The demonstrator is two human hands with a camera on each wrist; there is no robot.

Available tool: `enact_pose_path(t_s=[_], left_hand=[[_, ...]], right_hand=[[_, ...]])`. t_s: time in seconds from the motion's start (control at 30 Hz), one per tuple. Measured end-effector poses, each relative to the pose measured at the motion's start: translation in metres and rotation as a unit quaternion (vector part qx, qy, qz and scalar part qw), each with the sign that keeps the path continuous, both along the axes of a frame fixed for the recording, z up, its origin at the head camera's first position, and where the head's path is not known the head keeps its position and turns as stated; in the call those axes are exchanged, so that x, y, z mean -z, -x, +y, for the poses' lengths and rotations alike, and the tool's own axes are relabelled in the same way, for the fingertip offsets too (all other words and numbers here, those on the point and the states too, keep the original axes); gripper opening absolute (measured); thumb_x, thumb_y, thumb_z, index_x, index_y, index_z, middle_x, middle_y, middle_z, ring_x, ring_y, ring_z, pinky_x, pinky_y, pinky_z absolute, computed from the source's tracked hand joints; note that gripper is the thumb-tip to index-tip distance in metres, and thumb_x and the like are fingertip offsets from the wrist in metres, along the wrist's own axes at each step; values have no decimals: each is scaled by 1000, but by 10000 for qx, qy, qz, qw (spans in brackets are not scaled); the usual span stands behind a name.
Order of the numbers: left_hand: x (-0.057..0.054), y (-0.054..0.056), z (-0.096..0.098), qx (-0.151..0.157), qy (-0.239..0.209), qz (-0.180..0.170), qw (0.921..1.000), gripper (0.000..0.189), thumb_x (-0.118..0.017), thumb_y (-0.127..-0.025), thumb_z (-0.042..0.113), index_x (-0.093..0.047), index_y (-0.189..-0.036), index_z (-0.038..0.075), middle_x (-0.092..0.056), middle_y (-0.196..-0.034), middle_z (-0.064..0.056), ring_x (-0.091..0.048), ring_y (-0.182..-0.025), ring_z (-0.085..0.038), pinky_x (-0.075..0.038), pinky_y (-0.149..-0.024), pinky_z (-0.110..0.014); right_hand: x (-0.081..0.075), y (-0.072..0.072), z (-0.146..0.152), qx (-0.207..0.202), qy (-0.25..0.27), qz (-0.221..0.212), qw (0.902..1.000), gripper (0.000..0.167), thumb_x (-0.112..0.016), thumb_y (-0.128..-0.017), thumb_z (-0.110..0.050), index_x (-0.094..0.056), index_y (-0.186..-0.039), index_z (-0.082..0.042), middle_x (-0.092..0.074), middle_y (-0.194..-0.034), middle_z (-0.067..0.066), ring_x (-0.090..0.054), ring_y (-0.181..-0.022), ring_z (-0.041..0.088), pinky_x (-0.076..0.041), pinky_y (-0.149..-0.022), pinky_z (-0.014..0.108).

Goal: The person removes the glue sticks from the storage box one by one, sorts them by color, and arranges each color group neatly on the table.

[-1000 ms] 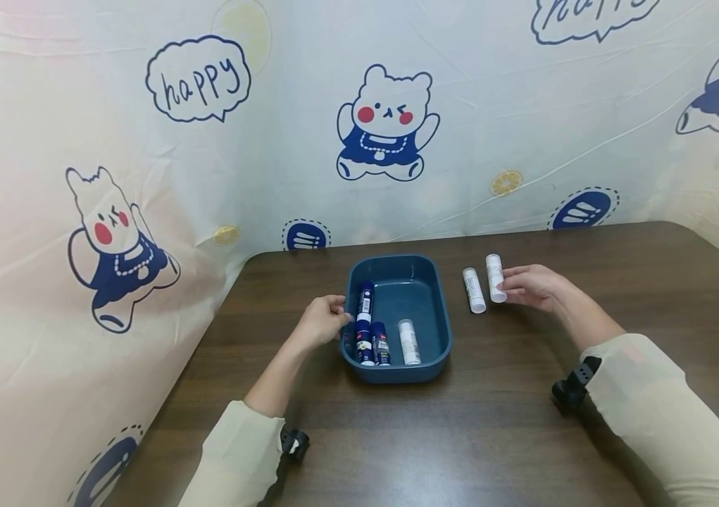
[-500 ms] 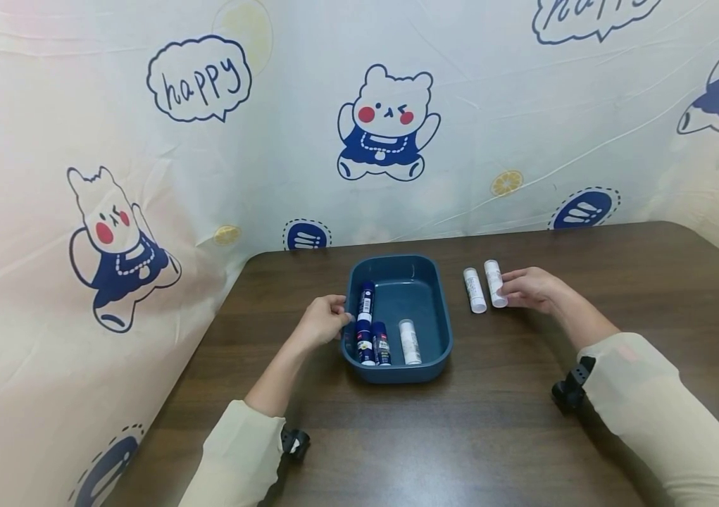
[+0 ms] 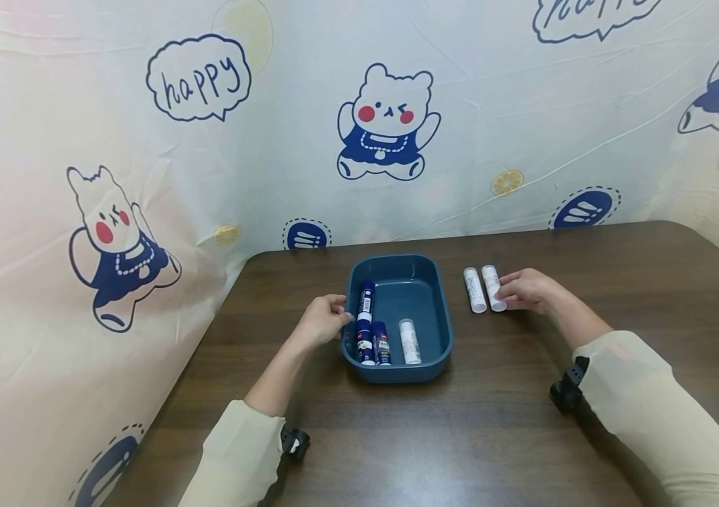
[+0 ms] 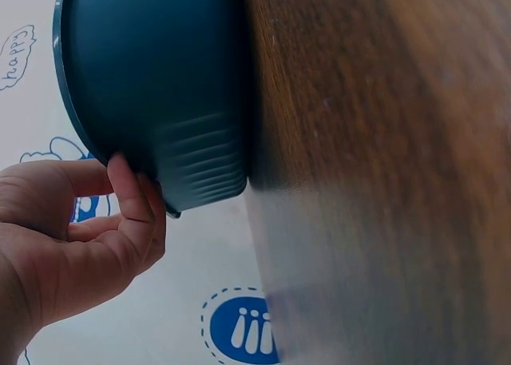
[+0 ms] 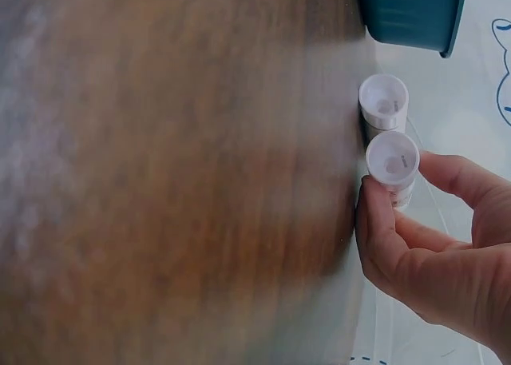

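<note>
My left hand (image 3: 322,322) pinches the left rim of a dark blue plastic bin (image 3: 408,299), thumb over the edge and fingers against the outer wall (image 4: 136,197). Inside, several dark blue glue sticks (image 3: 365,301) line the left side, and a white glue stick (image 3: 409,342) lies at the near right. On the table to the bin's right, my right hand (image 3: 529,290) holds a white glue stick (image 3: 493,287) between thumb and fingers. Close along its left side lies another white glue stick (image 3: 474,290). The right wrist view shows the hollow round base (image 5: 393,159) of the held one.
The dark brown wooden table (image 3: 460,436) runs under everything. A pale cloth with bear prints (image 3: 387,127) hangs behind and to the left of it. Each forearm carries a black wrist camera (image 3: 296,443) by the cream sleeve.
My right hand has moved the white glue stick left and slightly nearer, closing the gap to the one beside it. The left hand and bin have stayed still.
</note>
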State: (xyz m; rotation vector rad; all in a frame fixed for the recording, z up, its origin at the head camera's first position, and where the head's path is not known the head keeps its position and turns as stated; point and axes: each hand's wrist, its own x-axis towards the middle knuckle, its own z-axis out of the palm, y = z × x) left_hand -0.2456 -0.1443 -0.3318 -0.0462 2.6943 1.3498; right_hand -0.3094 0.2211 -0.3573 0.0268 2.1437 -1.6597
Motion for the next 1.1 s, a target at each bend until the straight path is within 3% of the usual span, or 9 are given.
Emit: enact_pose_path(t_s=[0.5,0.77,0.93,1.1], left_hand=[[0,0,0,14,42,-17,10000,44,-56,-91,6,-44,-133,-1,-51,-89,-11,-55,-84,-24,-53,-70,-32],[-1,0,0,-14,38,-48,10000,44,-55,-91,6,-44,-134,-1,-51,-90,-11,-54,-85,-24,-53,-71,-33],[-1,-1,0,-27,23,-77,10000,44,-55,-92,6,-44,-134,-1,-51,-91,-11,-54,-86,-25,-52,-75,-36],[-1,0,1,-6,6,-49,10000,43,-55,-91,6,-45,-133,-1,-51,-91,-11,-54,-83,-24,-52,-73,-37]], right_hand=[[-3,1,-6,165,-350,-90,9992,59,-56,-85,3,-26,-133,19,-56,-83,6,-57,-69,7,-51,-69,23],[7,14,0,126,-402,-128,9990,59,-69,-77,-1,-40,-126,15,-57,-86,12,-58,-68,11,-52,-64,23],[-2,4,-8,285,-774,-149,9965,59,-63,-82,0,-34,-131,15,-55,-90,12,-56,-68,8,-51,-65,22],[-6,0,-10,314,-801,-134,9962,58,-60,-84,1,-32,-132,16,-53,-87,9,-54,-66,7,-51,-65,21]])
